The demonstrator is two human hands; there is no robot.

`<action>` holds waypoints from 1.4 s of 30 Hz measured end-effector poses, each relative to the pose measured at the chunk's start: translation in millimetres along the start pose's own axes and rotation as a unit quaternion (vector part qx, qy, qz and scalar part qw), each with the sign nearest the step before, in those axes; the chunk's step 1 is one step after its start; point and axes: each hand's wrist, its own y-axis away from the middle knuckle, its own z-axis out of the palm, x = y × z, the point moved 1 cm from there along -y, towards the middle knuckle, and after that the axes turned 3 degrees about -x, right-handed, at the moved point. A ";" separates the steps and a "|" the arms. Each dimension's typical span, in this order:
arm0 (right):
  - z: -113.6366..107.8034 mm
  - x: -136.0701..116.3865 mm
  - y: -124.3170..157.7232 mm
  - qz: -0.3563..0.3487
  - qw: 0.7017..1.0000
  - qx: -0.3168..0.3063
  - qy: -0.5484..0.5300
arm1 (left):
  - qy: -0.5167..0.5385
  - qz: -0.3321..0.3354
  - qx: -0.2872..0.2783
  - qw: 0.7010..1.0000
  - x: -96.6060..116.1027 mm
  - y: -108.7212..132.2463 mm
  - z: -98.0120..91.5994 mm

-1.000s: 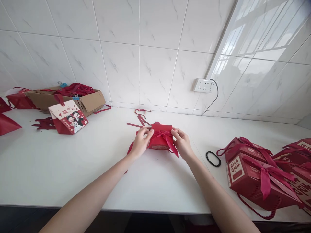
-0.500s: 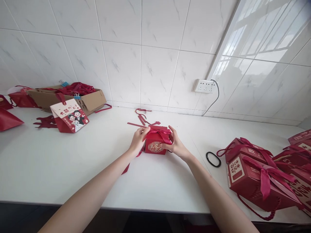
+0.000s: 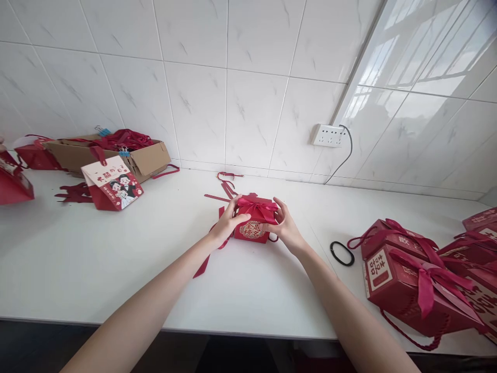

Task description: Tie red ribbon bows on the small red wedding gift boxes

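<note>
A small red gift box point(image 3: 252, 234) with a round gold emblem on its front stands on the white table. Across its top is a shiny red ribbon bow point(image 3: 259, 206). My left hand point(image 3: 227, 225) grips the box's left side, its thumb lying on the front. From the right side my right hand point(image 3: 287, 230) holds it too, thumb over the emblem and fingers at the upper edge. The back of the box is hidden. A loose red ribbon point(image 3: 202, 267) trails on the table beside my left hand, and a bit of cord shows under my right hand.
Red ribbon scraps point(image 3: 217, 197) lie behind the box. At left stand a cardboard box point(image 3: 151, 158) of ribbons and a cartoon-couple gift box point(image 3: 120, 186). A black hair tie point(image 3: 341, 254) and several bow-tied red boxes point(image 3: 411, 290) are at right. A socket strip point(image 3: 326, 135) is on the wall.
My left thumb has come down onto the front of the box, and my left fingers have shifted around its side. The box sits slightly further right and back in view.
</note>
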 end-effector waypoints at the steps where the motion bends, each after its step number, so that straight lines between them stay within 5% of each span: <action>1: -0.9 -0.8 -0.3 0.003 1.000 0.012 -0.020 | -0.005 0.012 -0.007 1.000 1.8 0.2 1.0; 8: -4.2 -10.7 2.5 0.028 0.991 -0.022 -0.126 | -0.142 0.069 0.038 0.987 17.8 7.7 10.0; 15: -2.5 -12.8 6.2 0.053 0.976 -0.046 -0.206 | -0.160 0.209 0.014 0.965 5.2 11.2 2.7; 22: 1.5 -14.1 13.5 0.067 0.971 -0.132 -0.189 | -0.190 0.172 0.022 0.966 8.2 13.0 3.8; 30: -1.1 -11.2 11.8 0.093 0.957 -0.124 -0.247 | -0.193 0.168 0.010 0.967 9.0 13.9 4.8; 39: 2.4 -4.0 8.0 0.141 0.952 -0.103 -0.250 | 0.006 0.123 0.064 0.990 8.6 4.4 -1.3; 42: 4.1 -6.3 7.0 0.093 0.966 -0.082 -0.225 | 0.024 0.136 0.059 0.989 5.7 3.0 -2.8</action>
